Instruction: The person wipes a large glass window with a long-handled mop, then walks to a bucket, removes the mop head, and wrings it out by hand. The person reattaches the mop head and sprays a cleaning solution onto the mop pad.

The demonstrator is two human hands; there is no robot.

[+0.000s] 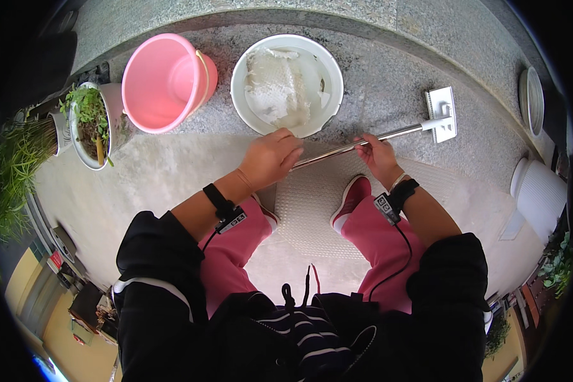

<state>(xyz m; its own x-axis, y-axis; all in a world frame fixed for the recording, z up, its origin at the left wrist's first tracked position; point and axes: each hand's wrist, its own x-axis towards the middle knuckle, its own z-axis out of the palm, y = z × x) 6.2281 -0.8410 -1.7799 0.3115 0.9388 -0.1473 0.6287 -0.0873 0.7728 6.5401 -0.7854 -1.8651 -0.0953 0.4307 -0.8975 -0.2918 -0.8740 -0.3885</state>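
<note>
A shiny metal pole [334, 152] slants up to the right in front of me, with a flat white rectangular head [449, 128] at its far end. The pole's near end is in my left hand [271, 156], whose curled fingers hide the tip. Further along, the fingers of my right hand [378, 155] pinch the shaft. Just beyond my left hand stands a white round basin [335, 71]. Water and a soaked whitish textured cloth [274, 90] are in it.
Left of the basin a pink bucket [148, 86] leans sideways in view. Potted plants [88, 102] stand at the far left. A granite step [344, 16] runs along the back. A textured mat [315, 215] lies between my feet, and a white ribbed pot [539, 188] is at right.
</note>
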